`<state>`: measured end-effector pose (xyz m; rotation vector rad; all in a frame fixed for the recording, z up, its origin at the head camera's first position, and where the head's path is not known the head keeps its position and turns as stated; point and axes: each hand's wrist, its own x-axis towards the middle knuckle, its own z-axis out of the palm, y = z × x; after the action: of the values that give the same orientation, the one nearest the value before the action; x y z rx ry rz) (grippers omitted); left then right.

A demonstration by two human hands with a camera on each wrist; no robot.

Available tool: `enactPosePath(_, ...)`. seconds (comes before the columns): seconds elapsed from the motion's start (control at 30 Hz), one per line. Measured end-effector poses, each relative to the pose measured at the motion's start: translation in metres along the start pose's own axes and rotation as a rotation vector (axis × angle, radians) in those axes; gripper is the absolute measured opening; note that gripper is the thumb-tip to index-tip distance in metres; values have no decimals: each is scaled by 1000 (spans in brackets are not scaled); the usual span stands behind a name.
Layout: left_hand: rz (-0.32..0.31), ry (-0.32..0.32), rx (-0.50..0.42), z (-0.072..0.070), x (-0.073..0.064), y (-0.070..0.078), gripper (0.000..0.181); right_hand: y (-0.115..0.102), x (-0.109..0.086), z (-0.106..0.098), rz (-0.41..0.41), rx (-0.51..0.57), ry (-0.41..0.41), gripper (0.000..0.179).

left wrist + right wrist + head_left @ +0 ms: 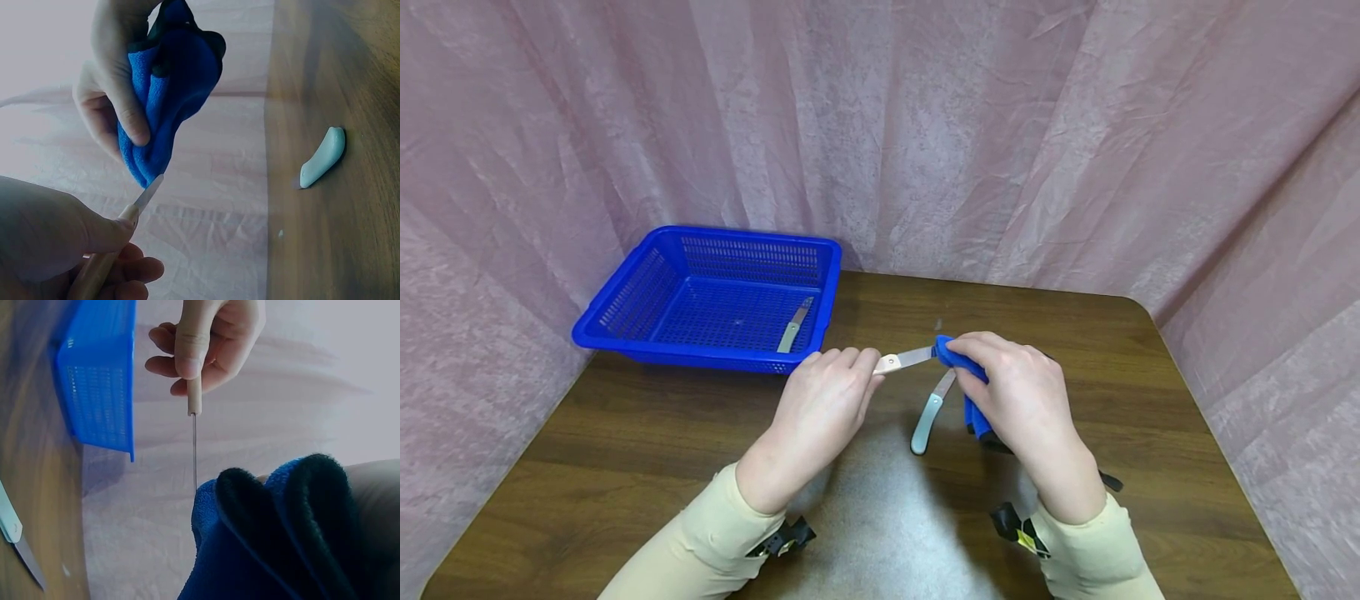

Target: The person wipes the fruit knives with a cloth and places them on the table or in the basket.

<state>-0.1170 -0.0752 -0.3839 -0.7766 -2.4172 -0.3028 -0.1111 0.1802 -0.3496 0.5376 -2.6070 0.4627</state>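
My left hand (pixel 829 392) grips the cream handle of a knife (pixel 889 363), its blade pointing right. My right hand (pixel 1018 387) pinches a folded blue cloth (pixel 178 81) around the blade's tip, and the rest of the cloth hangs below the fingers. In the right wrist view the knife (pixel 194 400) is seen edge-on, the far end of its blade hidden by the cloth. A second knife with a pale blue-green handle (pixel 927 423) lies on the table between the hands, below the held blade.
At the left back stands a blue plastic basket (pixel 707 360) with slotted walls. Inside it, at its right side, lies a knife with a pale green handle (pixel 788 337). The wooden table (pixel 1097 350) meets a pink curtain (pixel 910 150) behind.
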Motion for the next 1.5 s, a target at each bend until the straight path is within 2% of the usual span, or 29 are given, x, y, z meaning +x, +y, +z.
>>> enactPosePath(0.43, -2, -2, 1, -2, 1, -1, 19, 6, 0, -3, 37, -4, 4, 30)
enactPosePath(0.7, -4, 18, 1, -2, 1, -1, 22, 8, -1, -5, 54, -12, -9, 30)
enactPosePath(0.9, -3, 25, 2, -1, 0, -1, 23, 7, -1, -7, 57, -11, 20, 29)
enactPosePath(1.0, -7, 18, 4, -1, 0, -1, 23, 4, -1, -7, 38, -6, 48, 29)
enactPosePath(1.13, -11, 6, 0, -2, 1, 0, 23, -4, -1, -3, -28, -5, 78, 30)
enactPosePath(1.3, -9, 1, 0, -3, 1, 0, 24, -14, -2, 2, -120, -6, 79, 33)
enactPosePath(1.5, -3, -14, -8, -4, 1, 1, 22, -21, -2, 7, -171, 18, 63, 32)
